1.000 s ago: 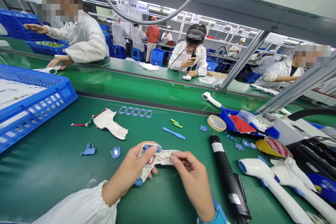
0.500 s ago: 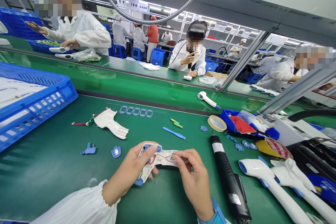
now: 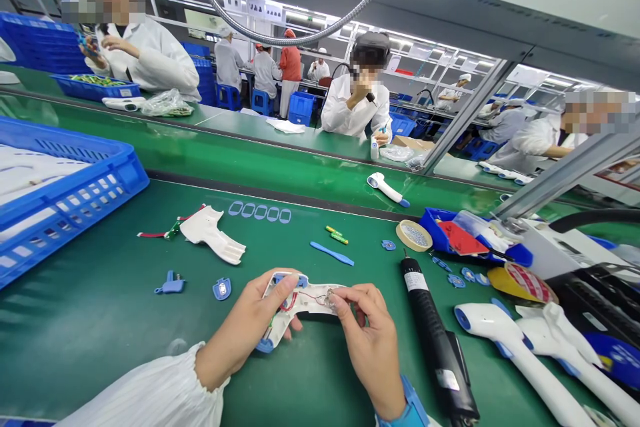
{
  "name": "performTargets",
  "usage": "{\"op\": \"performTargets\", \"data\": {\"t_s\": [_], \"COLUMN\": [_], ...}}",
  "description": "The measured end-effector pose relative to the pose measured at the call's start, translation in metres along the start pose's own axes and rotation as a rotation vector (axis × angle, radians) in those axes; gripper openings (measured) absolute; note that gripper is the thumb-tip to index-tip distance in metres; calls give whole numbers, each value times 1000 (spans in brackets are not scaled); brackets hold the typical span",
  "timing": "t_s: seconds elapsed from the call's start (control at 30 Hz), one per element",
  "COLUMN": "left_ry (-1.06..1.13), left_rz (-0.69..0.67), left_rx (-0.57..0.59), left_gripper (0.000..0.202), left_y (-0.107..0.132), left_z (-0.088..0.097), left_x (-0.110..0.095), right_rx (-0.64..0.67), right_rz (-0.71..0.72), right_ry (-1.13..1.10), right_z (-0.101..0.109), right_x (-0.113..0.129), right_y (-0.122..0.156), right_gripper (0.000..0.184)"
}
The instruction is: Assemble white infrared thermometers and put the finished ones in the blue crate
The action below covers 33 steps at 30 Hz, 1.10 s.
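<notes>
My left hand (image 3: 254,312) is closed around the head end of an open white thermometer housing (image 3: 316,307), its thumb across the blue part on top. Thin red wires (image 3: 295,299) run inside the half-shell towards the handle. At the handle's end, my right hand (image 3: 369,330) pinches coiled metal battery springs (image 3: 330,299) with thumb and forefinger. Beyond my hands lies a separate white housing half (image 3: 213,233), beside a small green board (image 3: 173,230) with a red lead. A blue trigger-like piece (image 3: 171,283) and a small blue cap (image 3: 221,289) rest left of my left hand.
To the right lie a black electric screwdriver (image 3: 435,340) and white thermometers (image 3: 515,353). Farther back are a tape roll (image 3: 414,235), a blue parts bin (image 3: 475,240), a blue pry stick (image 3: 332,253) and green batteries (image 3: 337,235). A blue crate (image 3: 75,207) stands left. Co-workers sit across the conveyor (image 3: 250,153).
My hands and the housing stay nearly still. The thermometer on the conveyor has shifted left. Opposite, one co-worker has raised a dark tool and tilted a white thermometer upright; another has lifted a hand.
</notes>
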<state>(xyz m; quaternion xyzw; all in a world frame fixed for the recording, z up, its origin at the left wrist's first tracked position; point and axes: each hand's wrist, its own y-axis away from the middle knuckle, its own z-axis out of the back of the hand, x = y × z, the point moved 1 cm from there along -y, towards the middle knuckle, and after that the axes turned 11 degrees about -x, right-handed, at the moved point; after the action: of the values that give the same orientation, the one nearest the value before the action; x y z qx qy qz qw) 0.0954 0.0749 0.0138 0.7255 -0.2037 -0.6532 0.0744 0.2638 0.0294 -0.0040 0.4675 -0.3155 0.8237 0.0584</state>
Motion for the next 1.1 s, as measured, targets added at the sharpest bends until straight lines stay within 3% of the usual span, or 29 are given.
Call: {"op": "performTargets", "data": {"t_s": [0.47,0.6,0.67,0.73,0.87,1.1], "left_ry": [-21,-75,-75,-55,-19,-34], "left_rz": [-25,-47,-5,50,97,53], "left_rx": [2,12,29,44,54,44], "left_gripper": [55,56,57,58,60,57], "left_y": [1,3,3,4,5,5], "left_z": [1,3,4,4,2,0], "left_x": [0,-1,-2,-3,-4,-4], "right_rx": [34,33,14,97,361,317], "right_rz": [-67,-144,-196,-245,-336,-464], "right_ry": [6,23,9,-50,-191,-285], "right_z": [-1,0,3,6,9,2], "right_x": [0,0,0,2,6,5], "right_y": [-1,-7,-12,-17,-22,-17], "right_gripper": [15,13,25,32,26,29]}}
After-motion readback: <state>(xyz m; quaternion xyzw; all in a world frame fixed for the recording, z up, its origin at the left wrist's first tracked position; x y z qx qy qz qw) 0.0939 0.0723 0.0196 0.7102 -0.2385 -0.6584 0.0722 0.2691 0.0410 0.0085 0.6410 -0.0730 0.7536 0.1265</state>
